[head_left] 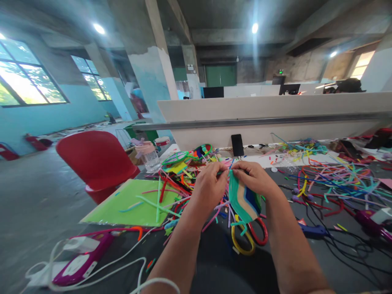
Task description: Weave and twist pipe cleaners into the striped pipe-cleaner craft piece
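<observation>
A striped panel of pipe cleaners (243,200), in teal, beige, navy and green, hangs from my fingers above the dark table. My right hand (257,177) grips its top edge between thumb and fingers. At the same top corner, my left hand (211,183) is closed in a pinch, its fingertips meeting those of the right. A thin blue pipe cleaner end sticks up between them; exactly what the left fingertips pinch is hidden. Below the panel lie two looped handles, one yellow (243,247) and one red (261,232), perhaps of scissors. Loose pipe cleaners surround both hands.
Heaped pipe cleaners (333,179) cover the right side, near black cables and a blue-handled tool (314,231). At left are a green sheet (122,202), a purple power strip (82,259), a clear cup (150,157) and a red chair (94,159). A phone (237,145) leans against the white partition.
</observation>
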`<state>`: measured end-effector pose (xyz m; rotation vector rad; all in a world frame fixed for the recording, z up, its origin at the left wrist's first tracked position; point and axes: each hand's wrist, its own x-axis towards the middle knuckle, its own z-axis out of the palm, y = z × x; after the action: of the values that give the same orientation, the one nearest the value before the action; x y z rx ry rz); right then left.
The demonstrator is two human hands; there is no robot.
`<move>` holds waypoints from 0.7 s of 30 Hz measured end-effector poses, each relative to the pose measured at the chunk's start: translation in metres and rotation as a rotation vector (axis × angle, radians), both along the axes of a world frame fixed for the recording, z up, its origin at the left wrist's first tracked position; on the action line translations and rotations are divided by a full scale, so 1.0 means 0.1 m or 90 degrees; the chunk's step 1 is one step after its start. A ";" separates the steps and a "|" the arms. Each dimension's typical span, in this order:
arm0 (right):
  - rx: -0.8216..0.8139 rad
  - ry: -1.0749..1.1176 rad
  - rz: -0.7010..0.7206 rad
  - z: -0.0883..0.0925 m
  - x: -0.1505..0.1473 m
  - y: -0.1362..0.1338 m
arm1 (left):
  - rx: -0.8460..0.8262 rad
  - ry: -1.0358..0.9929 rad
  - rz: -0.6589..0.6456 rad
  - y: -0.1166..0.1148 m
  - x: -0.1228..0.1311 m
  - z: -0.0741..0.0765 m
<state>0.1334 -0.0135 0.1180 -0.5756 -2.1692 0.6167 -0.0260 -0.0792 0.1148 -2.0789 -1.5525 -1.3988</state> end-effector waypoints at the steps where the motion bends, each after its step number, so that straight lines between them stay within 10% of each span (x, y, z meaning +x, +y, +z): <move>1: -0.002 -0.004 0.004 -0.01 -0.01 0.01 | 0.003 0.000 0.002 0.01 -0.01 -0.01; 21: -0.159 0.099 -0.006 -0.06 0.10 0.10 | 0.047 -0.044 0.064 -0.07 0.01 0.07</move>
<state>0.1434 -0.0038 0.1123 -0.6465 -1.9559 0.9051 -0.0254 -0.0865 0.1219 -1.9012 -1.5825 -1.4840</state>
